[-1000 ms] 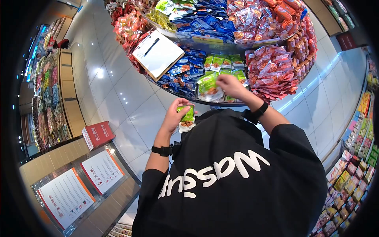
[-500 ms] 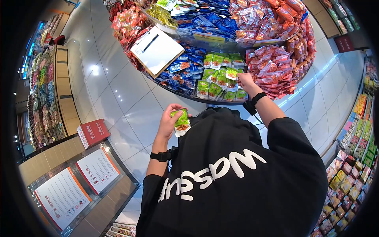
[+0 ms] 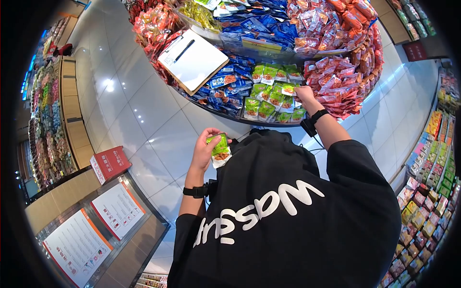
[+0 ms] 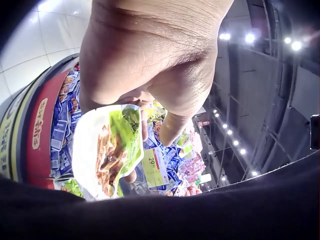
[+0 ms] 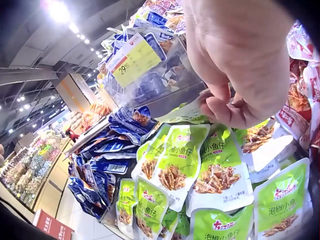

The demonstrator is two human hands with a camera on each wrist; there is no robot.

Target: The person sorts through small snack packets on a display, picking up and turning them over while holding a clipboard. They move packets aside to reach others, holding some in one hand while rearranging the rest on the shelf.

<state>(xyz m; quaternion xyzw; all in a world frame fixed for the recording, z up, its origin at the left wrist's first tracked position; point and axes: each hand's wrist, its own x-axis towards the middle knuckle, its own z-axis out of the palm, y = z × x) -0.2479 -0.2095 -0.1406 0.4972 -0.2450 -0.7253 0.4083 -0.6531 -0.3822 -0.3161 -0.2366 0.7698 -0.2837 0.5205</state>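
Green-and-white snack packets [image 3: 265, 110] fill one compartment of the round display. My right hand [image 3: 306, 97] is over that compartment's right side, pinching a packet [image 3: 289, 90] by its edge. In the right wrist view the right hand [image 5: 240, 65] has curled fingertips on a packet [image 5: 185, 114] seen nearly edge-on, above others lying in rows. Away from the display, in front of the black shirt, my left hand [image 3: 204, 150] grips one green-and-white packet [image 3: 221, 150]. The left wrist view shows this packet [image 4: 107, 150] below the left hand [image 4: 150, 60], its picture side facing the camera.
A clipboard with a pen [image 3: 193, 61] lies on the display's left part. Blue packets [image 3: 225, 81] and red-pink packets [image 3: 331, 81] flank the green ones. A price card [image 5: 134, 60] stands behind them. A red box [image 3: 110, 164] and printed signs are at lower left; shelves line the right.
The right hand has moved from the compartment's front, where it held a blurred green packet, to its right side. The left hand has shifted slightly left and down, with its packet turned more toward the camera.
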